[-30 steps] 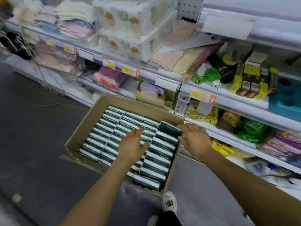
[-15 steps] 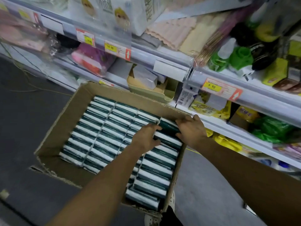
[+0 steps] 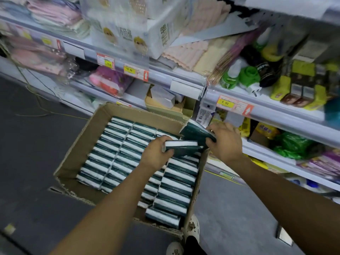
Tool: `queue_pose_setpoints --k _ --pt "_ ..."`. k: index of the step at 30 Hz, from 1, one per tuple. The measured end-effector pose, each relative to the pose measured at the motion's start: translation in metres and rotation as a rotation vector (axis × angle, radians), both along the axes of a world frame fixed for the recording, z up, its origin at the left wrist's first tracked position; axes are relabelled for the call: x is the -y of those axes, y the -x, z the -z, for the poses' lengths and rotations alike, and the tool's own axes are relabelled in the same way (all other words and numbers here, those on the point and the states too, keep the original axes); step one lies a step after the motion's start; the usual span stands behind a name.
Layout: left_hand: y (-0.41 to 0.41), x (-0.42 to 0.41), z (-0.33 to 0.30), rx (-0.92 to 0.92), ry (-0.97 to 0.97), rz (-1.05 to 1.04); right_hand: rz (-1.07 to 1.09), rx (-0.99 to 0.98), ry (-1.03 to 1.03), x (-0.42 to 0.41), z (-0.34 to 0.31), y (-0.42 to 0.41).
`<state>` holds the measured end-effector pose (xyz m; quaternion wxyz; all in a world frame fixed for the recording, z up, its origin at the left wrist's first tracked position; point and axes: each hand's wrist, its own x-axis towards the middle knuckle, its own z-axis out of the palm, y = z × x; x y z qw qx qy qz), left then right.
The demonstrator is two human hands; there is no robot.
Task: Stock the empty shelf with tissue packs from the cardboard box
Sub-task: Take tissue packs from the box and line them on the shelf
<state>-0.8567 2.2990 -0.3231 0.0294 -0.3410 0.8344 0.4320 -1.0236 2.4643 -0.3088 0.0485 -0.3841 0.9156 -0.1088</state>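
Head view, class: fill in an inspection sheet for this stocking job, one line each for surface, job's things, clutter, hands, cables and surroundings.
Surface: dark grey floor; the cardboard box stands on it, top open.
Job's things: rows of dark green tissue packs fill the box; two packs are lifted out at its far right corner.
Clutter: small loose boxes in a tan tray on the shelf behind the box.
Hands: left hand grips one tissue pack; right hand grips another pack, tilted.
Cables: thin yellowish cord trails on the floor at left.
Surroundings: store shelves with price tags, folded towels, green bottles; an empty shelf is not clearly seen.
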Motion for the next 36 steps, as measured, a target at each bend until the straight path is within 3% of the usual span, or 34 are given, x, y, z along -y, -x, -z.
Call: queue_pose_setpoints --k 7,10,24,31,36 --pt "-0.031 -0.015 -0.088 -0.234 -0.223 -0.172 0.106 0.369 0.397 -0.044 -0.093 -0.017" --pt "-0.037 -0.029 -0.126 -0.349 -0.265 -0.190 0.126 0.418 0.503 -0.066 -0.131 -0.025" --pt "0.007 -0.079 -0.294 -0.620 -0.220 -0.015 0.020 0.098 0.787 -0.143 -0.315 -0.018" --pt "0.075 -0.090 -0.351 -0.773 -0.249 0.013 0.073 -0.138 0.894 -0.159 -0.370 0.057" --pt "0.128 -0.092 -0.369 -0.797 -0.259 -0.019 0.068 -0.190 0.773 -0.152 -0.372 0.125"
